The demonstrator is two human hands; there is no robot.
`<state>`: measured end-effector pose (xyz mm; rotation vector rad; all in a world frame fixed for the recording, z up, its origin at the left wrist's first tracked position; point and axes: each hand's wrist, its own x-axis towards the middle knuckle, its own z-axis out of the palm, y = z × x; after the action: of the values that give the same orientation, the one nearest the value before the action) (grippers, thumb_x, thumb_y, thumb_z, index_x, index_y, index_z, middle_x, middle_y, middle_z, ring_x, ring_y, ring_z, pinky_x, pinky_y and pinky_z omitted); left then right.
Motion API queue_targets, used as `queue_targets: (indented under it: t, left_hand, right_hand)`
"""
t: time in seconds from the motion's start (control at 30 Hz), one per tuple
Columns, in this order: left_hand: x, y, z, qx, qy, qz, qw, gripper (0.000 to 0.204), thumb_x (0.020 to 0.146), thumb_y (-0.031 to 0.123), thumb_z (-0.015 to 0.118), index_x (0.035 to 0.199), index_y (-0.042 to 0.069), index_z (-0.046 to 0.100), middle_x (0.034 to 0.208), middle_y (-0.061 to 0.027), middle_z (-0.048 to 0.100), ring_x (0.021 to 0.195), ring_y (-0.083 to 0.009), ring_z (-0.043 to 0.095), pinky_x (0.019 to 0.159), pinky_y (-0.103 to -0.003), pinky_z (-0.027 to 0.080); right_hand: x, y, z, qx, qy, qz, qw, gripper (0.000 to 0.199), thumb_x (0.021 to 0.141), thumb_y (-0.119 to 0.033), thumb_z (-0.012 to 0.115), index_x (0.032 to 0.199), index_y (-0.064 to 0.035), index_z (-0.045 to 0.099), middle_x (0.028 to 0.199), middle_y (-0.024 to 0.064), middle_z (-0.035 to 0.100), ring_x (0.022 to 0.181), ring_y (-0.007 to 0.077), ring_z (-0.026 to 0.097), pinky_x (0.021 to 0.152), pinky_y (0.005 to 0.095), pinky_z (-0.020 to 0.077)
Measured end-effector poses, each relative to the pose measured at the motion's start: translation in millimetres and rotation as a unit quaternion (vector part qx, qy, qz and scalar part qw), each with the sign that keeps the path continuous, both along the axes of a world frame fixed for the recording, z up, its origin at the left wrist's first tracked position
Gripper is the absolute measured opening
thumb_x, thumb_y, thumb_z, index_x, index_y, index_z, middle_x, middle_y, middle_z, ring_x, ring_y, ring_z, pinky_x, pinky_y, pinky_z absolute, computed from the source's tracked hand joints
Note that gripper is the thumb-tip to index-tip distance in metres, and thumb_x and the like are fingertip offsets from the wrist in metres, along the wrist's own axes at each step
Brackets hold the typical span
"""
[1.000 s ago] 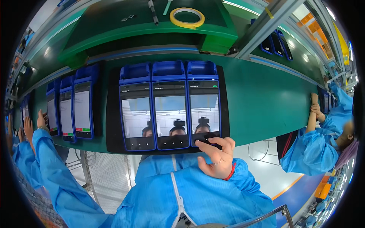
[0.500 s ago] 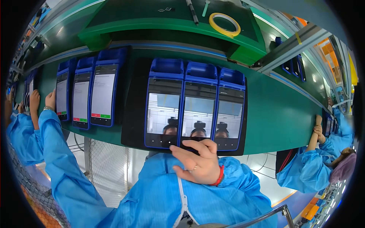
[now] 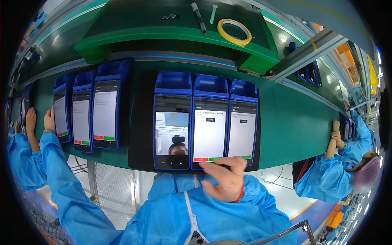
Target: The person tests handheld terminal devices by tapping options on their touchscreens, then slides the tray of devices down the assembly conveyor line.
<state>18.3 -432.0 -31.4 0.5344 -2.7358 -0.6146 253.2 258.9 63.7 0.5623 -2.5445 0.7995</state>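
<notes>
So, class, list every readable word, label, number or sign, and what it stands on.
No text is clear enough to quote.
Middle device: text lines, too small.
Right device: text lines, too small.
Left device: tiny white marks.
Three devices farther left: blurred text.

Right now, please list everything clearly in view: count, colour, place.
Blue-cased touchscreen terminals: six, blue, three centre, three left.
Rectangular mat: one, black, under centre three.
Flat worktable: one, green, middle.
Raised shelf: one, green, back.
Tape roll: one, yellow, on shelf.
Slim pen: one, black, left of tape.
Thin stick: one, pale green, between pen and tape.
Tiny pieces: some, dark, left of pen.
Metal frame: one, grey, right rear.
Farther devices: several, dark blue, right rear.
Co-workers: several, blue-clad, both sides.
Left hand: one, blue-sleeved, beside left terminals.
Right hand: one, blue-sleeved, at centre terminals' lower edge.
</notes>
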Motion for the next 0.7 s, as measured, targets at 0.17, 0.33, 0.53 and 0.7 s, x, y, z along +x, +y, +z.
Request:
queue_targets:
  t: [0.17,0.33,0.53,0.7]
  left_hand:
    - [-6,-27,-10,-0.004,0.006,-0.023,1.000,0.050,0.090,0.042,0.047,0.103,-0.005,0.057,0.093,-0.0190,0.062,0.087,-0.0268,0.060,0.078,-0.031,0.044]
    - [-9,-49,-10,0.000,-0.007,-0.029,1.000,0.049,0.090,0.041,0.047,0.101,-0.005,0.057,0.090,-0.0188,0.062,0.082,-0.0274,0.059,0.075,-0.032,0.044]
    - [-9,-24,-12,-0.037,0.014,-0.029,0.999,0.047,0.090,0.041,0.046,0.090,-0.005,0.056,0.081,-0.0197,0.059,0.074,-0.0275,0.057,0.071,-0.034,0.043]
    - [-3,-7,7,-0.057,-0.009,-0.004,0.998,0.051,0.089,0.046,0.045,0.095,-0.002,0.059,0.087,-0.0205,0.061,0.084,-0.0323,0.060,0.076,-0.034,0.044]
  right_hand:
    - [24,57,-21,-0.027,0.061,-0.125,0.990,0.041,0.061,-0.003,0.063,0.101,-0.0026,0.054,0.103,0.0153,0.059,0.090,0.0267,0.052,0.079,0.0388,0.0389]
    - [35,72,-38,-0.097,0.006,-0.226,0.969,0.039,0.067,0.002,0.059,0.105,0.0003,0.052,0.111,0.0207,0.051,0.101,0.0342,0.049,0.087,0.0403,0.0406]
    - [27,56,-24,0.005,0.059,-0.195,0.979,0.041,0.062,0.004,0.060,0.102,-0.0008,0.053,0.105,0.0179,0.053,0.094,0.0318,0.050,0.080,0.0399,0.0422]
    - [5,3,-4,0.012,0.004,0.001,1.000,0.045,0.060,-0.010,0.068,0.102,-0.0116,0.053,0.103,-0.0002,0.064,0.091,0.0187,0.053,0.081,0.0363,0.0356]
